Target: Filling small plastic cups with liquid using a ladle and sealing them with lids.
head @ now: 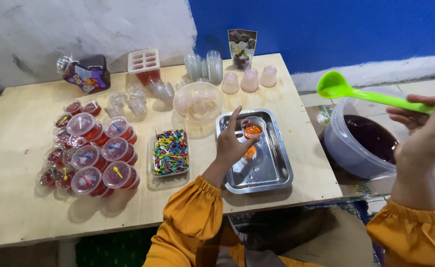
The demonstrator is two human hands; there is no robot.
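Gripping: left hand (229, 146) small cup (252, 129) (over steel tray (276, 173)), right hand (425, 136) green ladle (361, 93).

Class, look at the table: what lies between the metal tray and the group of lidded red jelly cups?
In the head view, a clear container of colourful little spoons sits between the metal tray and the lidded red jelly cups.

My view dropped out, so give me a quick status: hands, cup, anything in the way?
Left hand holds small cup over steel tray. Right hand holds green ladle above tub of dark liquid. Nothing between them.
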